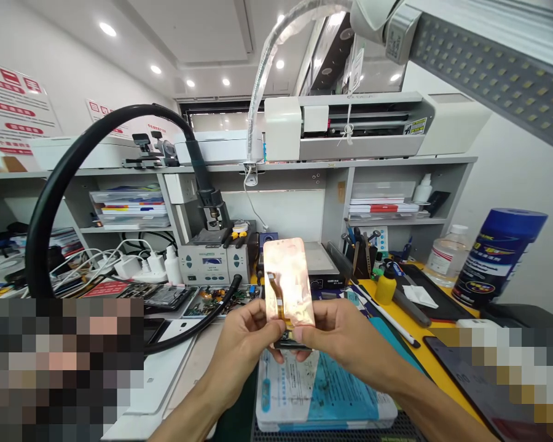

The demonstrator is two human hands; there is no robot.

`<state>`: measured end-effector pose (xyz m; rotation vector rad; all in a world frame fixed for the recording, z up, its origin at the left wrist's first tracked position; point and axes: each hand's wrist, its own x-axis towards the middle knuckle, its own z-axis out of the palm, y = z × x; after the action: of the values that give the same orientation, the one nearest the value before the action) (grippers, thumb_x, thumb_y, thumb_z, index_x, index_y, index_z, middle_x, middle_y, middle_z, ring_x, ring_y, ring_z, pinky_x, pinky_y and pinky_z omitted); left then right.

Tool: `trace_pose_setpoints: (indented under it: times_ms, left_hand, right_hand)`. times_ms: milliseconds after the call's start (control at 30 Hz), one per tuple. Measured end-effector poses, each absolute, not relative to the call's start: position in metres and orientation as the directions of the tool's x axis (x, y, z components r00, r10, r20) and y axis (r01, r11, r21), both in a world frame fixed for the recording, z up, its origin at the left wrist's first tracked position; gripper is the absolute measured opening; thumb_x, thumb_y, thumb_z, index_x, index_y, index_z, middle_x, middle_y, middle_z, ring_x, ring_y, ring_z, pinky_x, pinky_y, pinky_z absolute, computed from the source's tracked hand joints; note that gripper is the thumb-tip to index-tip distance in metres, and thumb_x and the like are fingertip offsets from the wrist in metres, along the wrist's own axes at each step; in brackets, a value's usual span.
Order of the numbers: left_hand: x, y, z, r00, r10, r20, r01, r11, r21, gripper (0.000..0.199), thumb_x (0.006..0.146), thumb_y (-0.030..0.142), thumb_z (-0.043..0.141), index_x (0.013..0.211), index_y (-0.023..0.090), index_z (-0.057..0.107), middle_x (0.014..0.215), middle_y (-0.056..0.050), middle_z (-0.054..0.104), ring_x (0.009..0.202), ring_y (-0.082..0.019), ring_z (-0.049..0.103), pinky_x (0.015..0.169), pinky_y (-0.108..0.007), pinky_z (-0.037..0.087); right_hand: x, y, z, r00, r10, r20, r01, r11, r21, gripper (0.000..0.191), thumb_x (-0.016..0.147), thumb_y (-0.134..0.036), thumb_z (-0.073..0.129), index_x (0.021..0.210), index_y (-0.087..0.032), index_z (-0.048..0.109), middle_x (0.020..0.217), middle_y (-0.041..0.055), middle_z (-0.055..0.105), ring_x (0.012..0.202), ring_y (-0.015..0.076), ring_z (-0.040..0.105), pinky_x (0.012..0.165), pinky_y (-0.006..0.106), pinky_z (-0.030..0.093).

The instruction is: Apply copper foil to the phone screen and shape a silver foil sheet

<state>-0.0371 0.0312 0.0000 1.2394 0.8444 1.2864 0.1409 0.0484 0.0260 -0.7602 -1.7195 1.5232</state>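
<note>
A phone display panel (289, 276) with a shiny copper-coloured back is held upright in both hands above the work mat. A flex cable (276, 291) runs down its left side to a dark strip at the bottom edge. My left hand (249, 331) grips the lower left corner, its thumb on the copper face near the cable. On the lower right, my right hand (334, 328) pinches the panel, thumb in front and fingers behind. Below lies a blue-and-white box (322, 393). The panel's far face is hidden from me.
A black hose (50, 184) arches on the left from a grey soldering station (216, 258). White cables and circuit boards lie nearby. At right stand a yellow bottle (386, 288), a clear bottle (447, 255), a blue spray can (498, 258) and a dark phone (461, 374). An LED lamp (493, 67) hangs overhead.
</note>
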Motion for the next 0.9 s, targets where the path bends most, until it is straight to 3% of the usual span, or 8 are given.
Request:
trace_pose_setpoints:
  times_ms: [167,367,667,900]
  left_hand:
    - [-0.039,0.032,0.001,0.183,0.975,0.129,-0.237,-0.083,0.968,0.013,0.082,0.024,0.073,0.077,0.013,0.069,0.08,-0.005,0.066,0.068,-0.015,0.056,0.055,-0.026,0.052]
    - [-0.039,0.033,-0.003,0.212,0.97,0.122,-0.224,-0.074,0.972,0.014,0.086,0.024,0.069,0.089,0.012,0.075,0.082,-0.007,0.069,0.075,-0.018,0.059,0.064,-0.029,0.049]
    - [-0.036,0.03,-0.009,0.094,0.98,0.176,-0.247,-0.149,0.958,0.019,0.083,0.022,0.071,0.067,0.014,0.064,0.068,0.0,0.059,0.073,-0.016,0.051,0.071,-0.028,0.037]
    - [-0.031,0.029,-0.009,0.071,0.977,0.203,-0.27,-0.177,0.947,0.011,0.083,0.023,0.069,0.077,0.014,0.07,0.073,-0.002,0.063,0.078,-0.018,0.053,0.076,-0.029,0.04]
  right_hand:
    - [0.141,0.051,0.021,-0.526,0.834,0.166,0.016,0.205,-0.979,0.014,0.087,-0.025,0.067,0.087,-0.014,0.076,0.081,0.0037,0.07,0.075,0.0186,0.063,0.072,0.034,0.058]
    - [0.138,0.049,0.02,-0.496,0.846,0.195,0.0,0.224,-0.975,0.012,0.087,-0.024,0.067,0.082,-0.015,0.071,0.078,0.0024,0.067,0.072,0.0173,0.062,0.067,0.031,0.058]
    - [0.136,0.044,0.023,-0.506,0.844,0.176,-0.015,0.196,-0.981,0.015,0.085,-0.021,0.067,0.095,-0.017,0.078,0.077,0.0004,0.068,0.071,0.0162,0.062,0.07,0.031,0.059]
    - [0.132,0.044,0.018,-0.489,0.854,0.177,-0.016,0.194,-0.981,0.016,0.086,-0.026,0.067,0.094,-0.016,0.077,0.079,0.0022,0.067,0.074,0.0176,0.061,0.07,0.033,0.06]
